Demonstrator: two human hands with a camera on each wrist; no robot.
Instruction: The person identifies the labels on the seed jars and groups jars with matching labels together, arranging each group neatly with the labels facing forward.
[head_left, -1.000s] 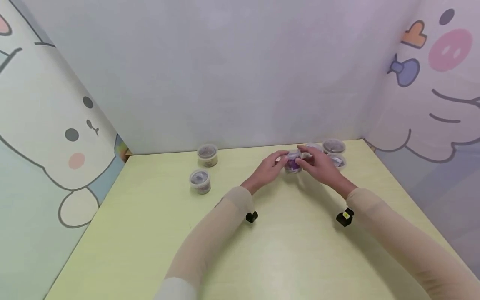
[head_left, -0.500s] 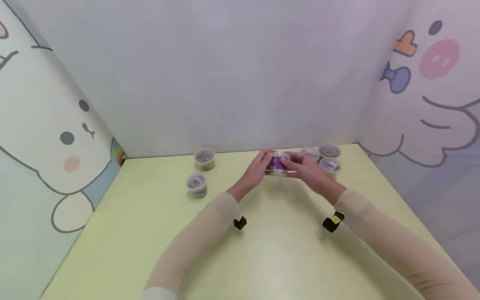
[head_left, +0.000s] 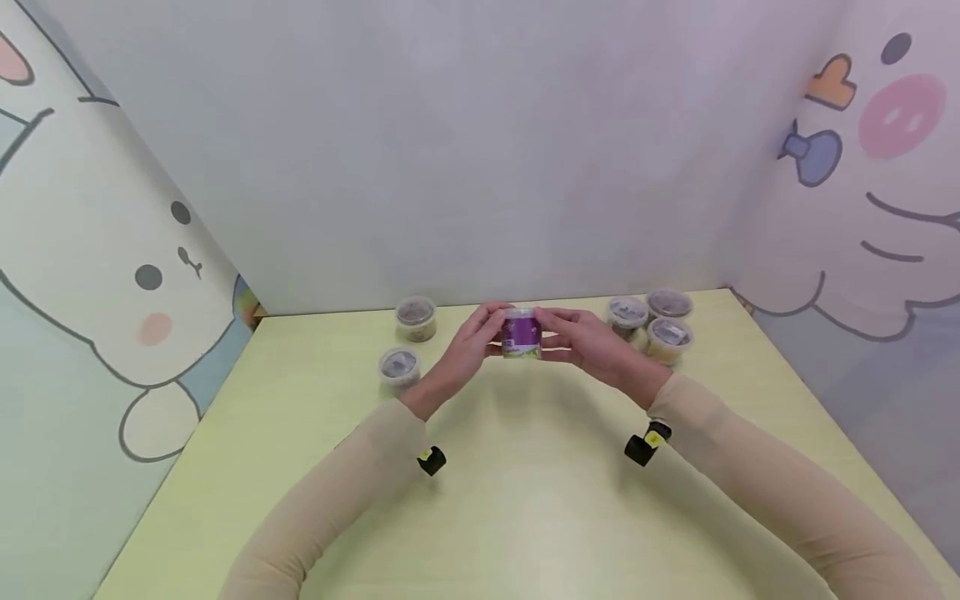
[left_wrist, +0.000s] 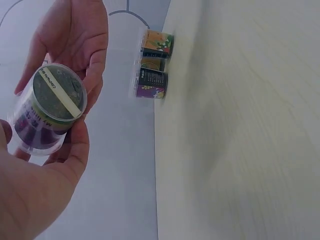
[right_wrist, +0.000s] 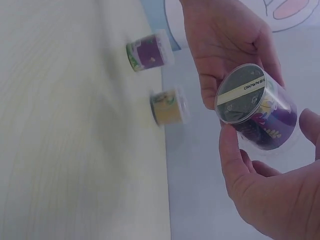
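Purple-labelled clear plastic cylindrical tub (head_left: 522, 335): I observe it raised above the pale yellow table (head_left: 540, 517), between left hand (head_left: 467, 343) and right hand (head_left: 592, 342), fingers (right_wrist: 232, 155) of both pinching its sides

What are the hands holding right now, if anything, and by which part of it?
A purple-labelled tub, held by its opposite sides: the left hand on one, the right hand on the other.
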